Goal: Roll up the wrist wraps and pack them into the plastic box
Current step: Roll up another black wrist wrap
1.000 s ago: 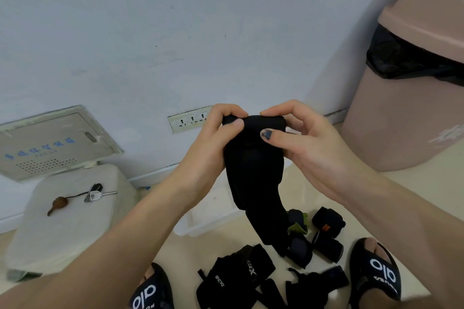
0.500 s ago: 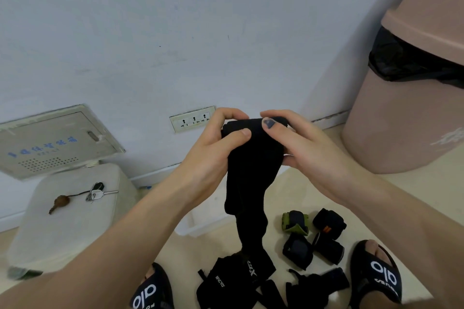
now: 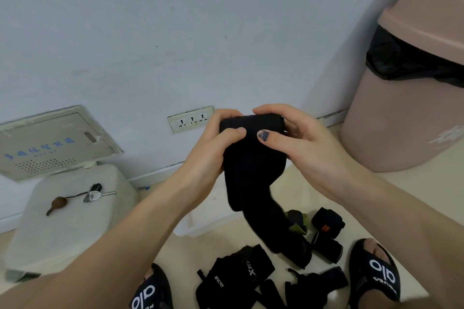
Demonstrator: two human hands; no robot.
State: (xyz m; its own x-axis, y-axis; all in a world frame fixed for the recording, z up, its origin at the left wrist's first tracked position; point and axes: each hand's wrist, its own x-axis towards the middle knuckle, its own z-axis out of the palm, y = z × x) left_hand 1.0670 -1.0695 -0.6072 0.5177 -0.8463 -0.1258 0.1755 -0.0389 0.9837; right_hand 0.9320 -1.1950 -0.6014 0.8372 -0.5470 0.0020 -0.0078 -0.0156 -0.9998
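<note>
A long black wrist wrap [image 3: 253,165] hangs in front of me, its top end turned into a short roll. My left hand [image 3: 213,148] grips the roll's left side with thumb on front. My right hand [image 3: 298,143] pinches the right side, thumb pressed on the fabric. The loose tail swings down to the right, above the floor. The clear plastic box [image 3: 198,226] lies on the floor behind my arms, mostly hidden. Rolled wraps sit on the floor: a green-edged one [image 3: 298,223], one with an orange tag [image 3: 327,224] and a black one [image 3: 327,249]. Unrolled black wraps [image 3: 233,281] lie between my feet.
A white lidded bin [image 3: 62,221] at left carries keys [image 3: 94,194]. A tall pink bin [image 3: 411,98] with a black liner stands at right. A wall socket [image 3: 190,120] and a grey panel [image 3: 52,143] sit low on the wall. My sandalled feet [image 3: 376,273] flank the wraps.
The roll at the top of the wrap has grown thicker in my fingers. The hanging tail has shortened and swung from straight down toward the right.
</note>
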